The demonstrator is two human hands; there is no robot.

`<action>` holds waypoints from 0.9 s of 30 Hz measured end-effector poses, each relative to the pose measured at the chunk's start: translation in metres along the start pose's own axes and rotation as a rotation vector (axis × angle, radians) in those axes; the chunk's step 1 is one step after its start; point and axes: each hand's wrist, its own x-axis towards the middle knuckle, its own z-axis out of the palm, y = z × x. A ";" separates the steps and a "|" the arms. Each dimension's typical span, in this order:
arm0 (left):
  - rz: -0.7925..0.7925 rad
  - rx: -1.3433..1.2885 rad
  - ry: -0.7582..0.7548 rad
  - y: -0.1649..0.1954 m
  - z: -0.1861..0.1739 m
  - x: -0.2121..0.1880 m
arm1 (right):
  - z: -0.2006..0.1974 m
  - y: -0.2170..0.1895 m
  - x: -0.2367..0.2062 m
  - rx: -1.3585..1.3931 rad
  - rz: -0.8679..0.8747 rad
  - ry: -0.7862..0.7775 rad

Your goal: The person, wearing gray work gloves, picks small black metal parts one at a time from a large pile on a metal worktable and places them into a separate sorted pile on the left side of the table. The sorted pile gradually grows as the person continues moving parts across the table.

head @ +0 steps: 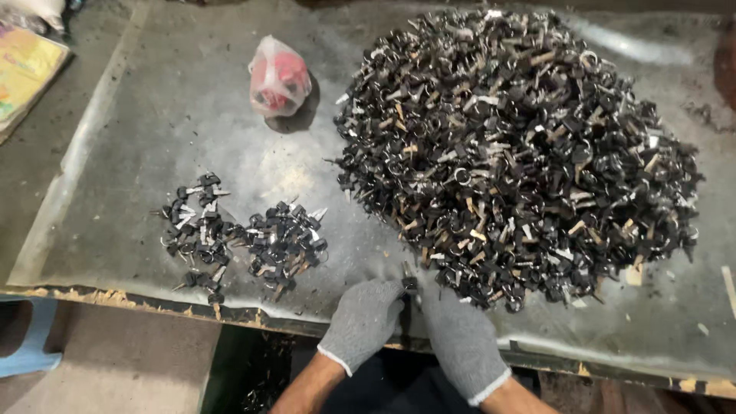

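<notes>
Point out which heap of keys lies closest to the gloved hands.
The big heap of keys on the right; its near edge reaches the hands, while the two small heaps lie apart, further left.

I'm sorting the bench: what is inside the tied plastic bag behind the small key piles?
The thin translucent plastic bag shows something red through its skin, bunched inside. What the red contents are cannot be told; the knotted, crumpled plastic blurs their shape.

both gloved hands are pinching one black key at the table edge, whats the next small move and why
Probably carry the key left and drop it on the small pile. Both gloved hands, left hand and right hand, meet on it at the near edge of the table, just clear of the big heap, and the small pile of similar keys lies apart to the left.
</notes>
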 end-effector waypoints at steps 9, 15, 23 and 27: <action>-0.019 -0.036 0.046 0.001 0.006 -0.002 | 0.034 0.014 0.005 -0.039 -0.124 0.118; -0.013 0.028 -0.054 -0.003 0.009 0.003 | 0.031 -0.002 -0.004 0.024 -0.089 0.185; -0.155 -0.082 -0.015 0.013 -0.003 0.002 | -0.009 0.019 0.005 0.319 -0.142 -0.217; -0.288 -0.110 -0.067 0.013 -0.004 0.002 | -0.014 0.026 -0.002 0.516 -0.002 -0.133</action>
